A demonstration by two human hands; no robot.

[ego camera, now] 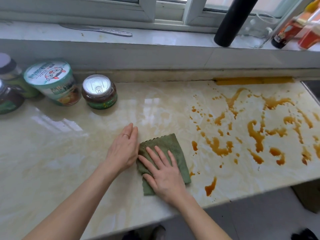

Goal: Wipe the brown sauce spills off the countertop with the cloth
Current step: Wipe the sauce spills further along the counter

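Observation:
A folded green cloth (166, 146) lies flat on the cream marble countertop (69, 153), near the front edge. My right hand (162, 172) presses down on it with straight, spread fingers. My left hand (125, 147) rests open on the counter, its edge touching the cloth's left side. Brown sauce spills (256, 134) streak and dot the right half of the counter. A separate blotch (210, 187) sits near the front edge, just right of the cloth.
Jars and tubs (99, 91) stand at the back left of the counter. A black cylinder (232, 21), a knife (102, 30) and bottles (290, 30) sit on the window ledge. A sink edge (311, 89) shows at the far right.

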